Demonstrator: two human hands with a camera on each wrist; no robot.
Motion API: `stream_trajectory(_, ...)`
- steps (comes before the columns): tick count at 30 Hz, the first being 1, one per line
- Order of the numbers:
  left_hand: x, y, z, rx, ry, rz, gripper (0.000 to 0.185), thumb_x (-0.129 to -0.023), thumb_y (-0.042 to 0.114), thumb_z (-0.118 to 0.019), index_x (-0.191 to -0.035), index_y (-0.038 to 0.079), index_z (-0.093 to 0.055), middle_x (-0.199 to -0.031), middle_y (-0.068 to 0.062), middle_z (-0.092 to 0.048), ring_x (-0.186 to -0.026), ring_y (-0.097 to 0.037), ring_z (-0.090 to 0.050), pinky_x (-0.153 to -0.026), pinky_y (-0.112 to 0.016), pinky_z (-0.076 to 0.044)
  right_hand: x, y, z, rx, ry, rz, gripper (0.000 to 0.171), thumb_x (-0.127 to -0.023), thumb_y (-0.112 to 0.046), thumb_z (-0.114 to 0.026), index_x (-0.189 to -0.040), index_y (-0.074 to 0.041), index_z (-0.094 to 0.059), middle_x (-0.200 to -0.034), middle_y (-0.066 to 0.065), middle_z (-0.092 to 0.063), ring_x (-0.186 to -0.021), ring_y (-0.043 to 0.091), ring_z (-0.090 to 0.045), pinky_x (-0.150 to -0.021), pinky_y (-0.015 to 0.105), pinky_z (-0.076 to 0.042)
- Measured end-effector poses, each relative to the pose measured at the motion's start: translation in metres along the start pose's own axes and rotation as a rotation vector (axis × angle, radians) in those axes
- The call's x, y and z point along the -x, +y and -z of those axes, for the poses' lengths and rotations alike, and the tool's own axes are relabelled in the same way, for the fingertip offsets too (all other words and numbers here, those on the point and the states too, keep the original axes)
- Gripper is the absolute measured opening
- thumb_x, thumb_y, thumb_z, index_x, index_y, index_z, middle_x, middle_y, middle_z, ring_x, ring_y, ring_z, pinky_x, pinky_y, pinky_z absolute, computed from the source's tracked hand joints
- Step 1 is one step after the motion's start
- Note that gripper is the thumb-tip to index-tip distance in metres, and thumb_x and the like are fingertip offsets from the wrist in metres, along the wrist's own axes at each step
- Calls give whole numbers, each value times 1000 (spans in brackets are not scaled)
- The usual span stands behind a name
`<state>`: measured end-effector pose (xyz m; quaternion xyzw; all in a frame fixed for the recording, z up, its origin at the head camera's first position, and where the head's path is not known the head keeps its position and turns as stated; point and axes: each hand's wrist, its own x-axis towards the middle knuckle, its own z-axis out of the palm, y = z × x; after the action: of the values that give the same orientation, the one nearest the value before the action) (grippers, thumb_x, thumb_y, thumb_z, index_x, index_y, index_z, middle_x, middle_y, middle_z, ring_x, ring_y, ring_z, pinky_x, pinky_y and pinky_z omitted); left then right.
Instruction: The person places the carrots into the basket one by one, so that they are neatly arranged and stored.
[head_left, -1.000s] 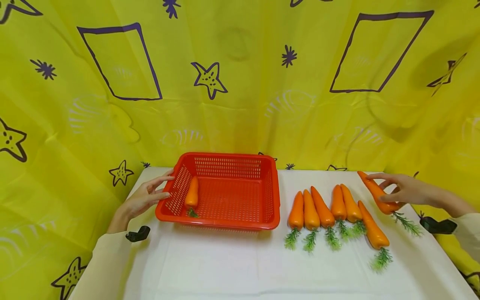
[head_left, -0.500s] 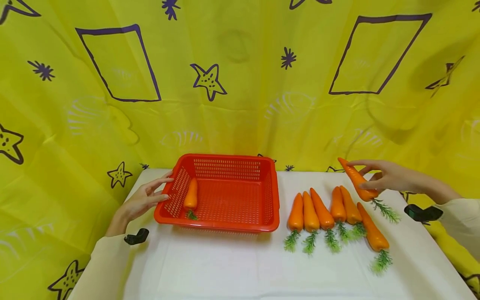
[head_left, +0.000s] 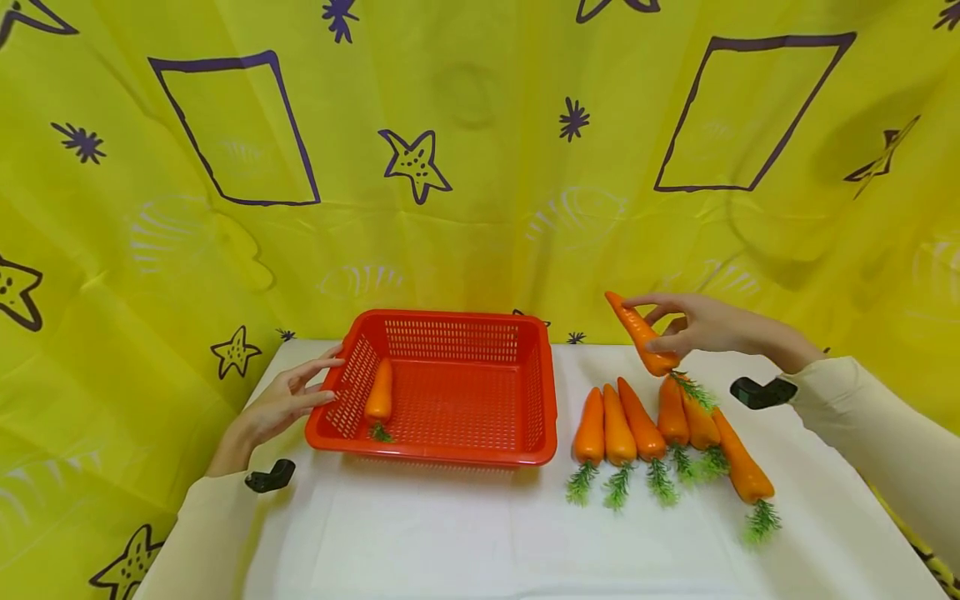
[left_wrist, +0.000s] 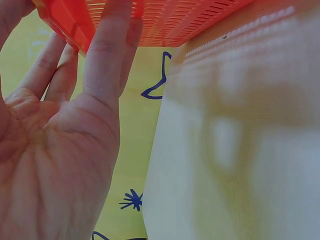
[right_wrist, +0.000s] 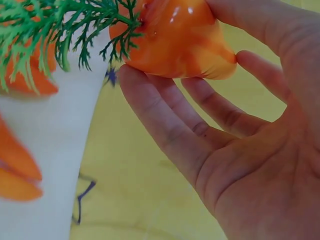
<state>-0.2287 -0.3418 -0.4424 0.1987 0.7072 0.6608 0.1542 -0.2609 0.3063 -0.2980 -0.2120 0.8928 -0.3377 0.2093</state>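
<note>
My right hand (head_left: 705,323) pinches a toy-like orange carrot (head_left: 637,333) above the table, its narrow tip pointing up and left and its green top (head_left: 693,390) hanging lower right. The right wrist view shows the glossy thick end of this carrot (right_wrist: 175,40) between thumb and fingers. At the left side of a red plastic basket (head_left: 431,454), my left hand (head_left: 273,412) rests its extended fingers on the rim and wall. One carrot (head_left: 380,393) lies inside the basket along its left wall, leafy end toward me.
To the basket's right, several carrots (head_left: 588,429) lie side by side on the white tabletop (head_left: 420,533), their green tops toward me. One carrot (head_left: 744,458) slants at the right end of the row. A yellow patterned curtain (head_left: 480,167) hangs behind the table.
My right hand has carried its carrot up and to the left, from the table's right edge to above the row of carrots. The left hand and basket stay almost where they were.
</note>
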Motion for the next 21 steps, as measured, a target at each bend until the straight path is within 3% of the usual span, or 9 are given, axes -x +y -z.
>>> stream_trajectory(6,-2,1,0,7,-6,1,54,-101,-5,-57,-152,-5,-39,-173,-7,-3,-136,-12,-45,-102,-32,-53,-27,-20,-12,-18,-29,42,73,-95,-30,-76,-158,-25,-39,-145,22,-47,-101,26,-70,-82,40,-59)
stream_trajectory(12,-1,-1,1,11,-5,7,54,-101,-6,-56,-152,-5,-39,-173,-6,-4,-136,-15,-48,-101,-33,-54,-57,-41,-27,-23,-52,85,72,-95,-30,-76,-157,-29,-41,-144,19,-48,-103,27,-70,-82,41,-60)
stream_trajectory(21,-1,-1,2,-1,1,11,53,-102,-6,-56,-152,-4,-39,-173,-6,-5,-135,-15,-48,-100,-34,-54,-102,-74,-49,-66,-116,167,69,-96,-21,-74,-157,-25,-42,-139,19,-53,-99,28,-72,-77,46,-63)
